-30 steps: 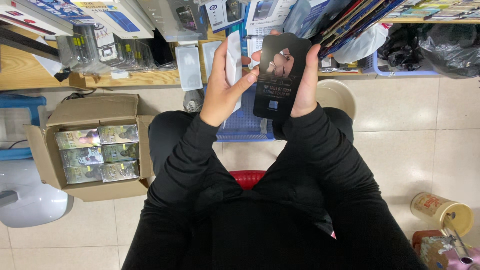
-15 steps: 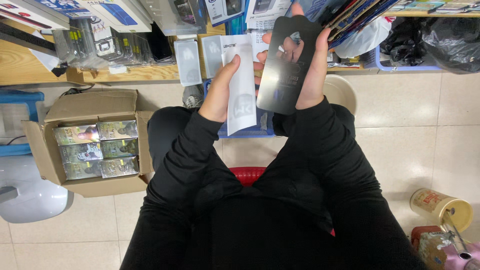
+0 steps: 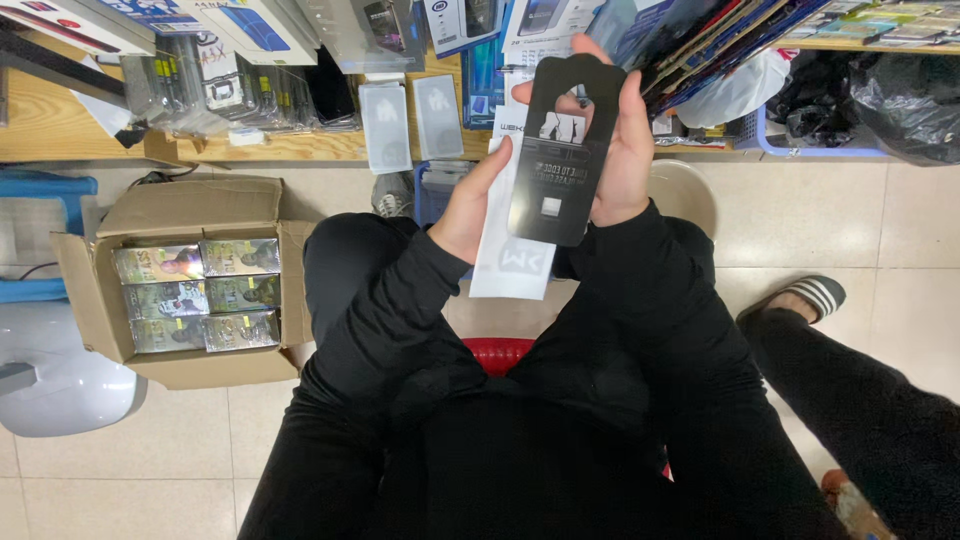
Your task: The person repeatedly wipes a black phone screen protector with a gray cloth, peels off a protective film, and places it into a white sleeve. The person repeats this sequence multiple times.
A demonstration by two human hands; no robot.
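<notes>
Seated on a red stool [image 3: 497,352], looking down over my knees. My right hand [image 3: 622,150] holds a flat black card package with a hanger cut-out at its top [image 3: 562,160], fingers [image 3: 632,105] wrapped along its right edge, thumb showing above the top left corner. My left hand [image 3: 470,200] grips a flat white paper sleeve [image 3: 512,265] that sits just behind the black package and sticks out below it; the left fingers [image 3: 497,160] press along the sleeve's left edge. Both hands are closed on their items, held together in front of my chest, above my lap.

On the floor at my left stands an open brown cardboard box [image 3: 190,210] filled with rows of small shiny packets [image 3: 195,295]. Beside it, partly cut off, a rounded white plastic object [image 3: 60,395]. Ahead runs a low wooden shelf [image 3: 60,125] crowded with clear and white phone-accessory packs [image 3: 385,125]. Far right on the shelf, black plastic bags [image 3: 880,95] sit in a blue basket [image 3: 800,150]. At lower right, another person's leg in dark trousers [image 3: 860,400] and a striped sandal [image 3: 810,297] rest on the pale tiled floor [image 3: 870,220].
</notes>
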